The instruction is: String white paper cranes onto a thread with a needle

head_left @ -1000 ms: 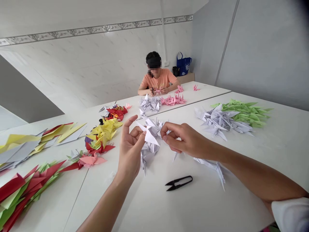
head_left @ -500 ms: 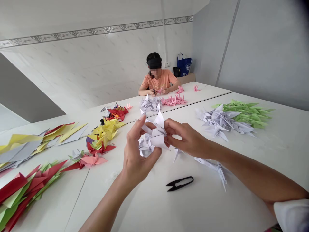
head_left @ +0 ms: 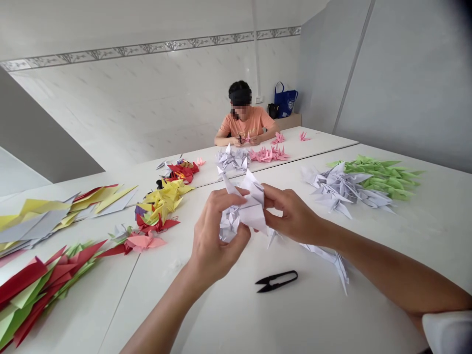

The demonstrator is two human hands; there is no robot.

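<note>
Over the table, the left hand and right hand pinch a paper crane between them.

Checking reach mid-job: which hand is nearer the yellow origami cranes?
Left. The left hand sits right of the yellow origami cranes; the right hand is farther right.

Bright, even indoor light, no lamp in view.

Soft light all over, source not visible; only faint shadows on the white table under the left hand, right hand & small snips. White paper btwn hands nearly blown out, folds still readable. Wide-angle stretch at edges: wall R of hands leans, colored paper pile L of hands looks pulled out. Sleeve far R of hands overexposed, dark smudge in top R corner out of focus.
</note>
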